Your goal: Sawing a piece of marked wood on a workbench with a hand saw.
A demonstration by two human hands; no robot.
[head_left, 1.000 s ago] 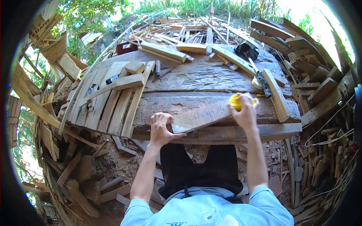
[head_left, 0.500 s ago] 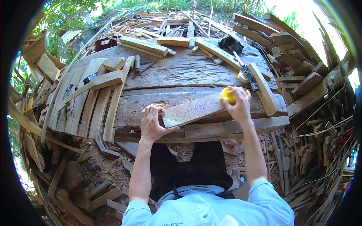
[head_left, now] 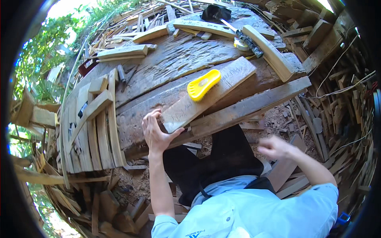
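Note:
A short wooden plank (head_left: 234, 75) with pencil-like markings on its face lies slanted across the old timber bench. My left hand (head_left: 156, 133) grips its near left end, thumb at the near corner and fingers round the far one. On top of the plank rests a yellow foot-shaped plastic piece (head_left: 203, 85) with a ridged toe end, which neither hand touches. To the right, off the bench's front edge and beside my lap, my right hand (head_left: 276, 147) is loosely curled and slightly blurred, with nothing visible in it.
Thick timber (head_left: 274, 53) lies at the bench's right, beside a black-handled tool (head_left: 250, 47) and a tape measure (head_left: 240, 44). A black bag-like thing (head_left: 214, 14) sits at the back. Slats (head_left: 105, 135) cover the left end. Stacked offcuts (head_left: 341, 111) crowd the right side.
My right hand has let go of the yellow piece and drawn back down to the right, off the bench. My left hand stays on the plank's end. The view has tilted.

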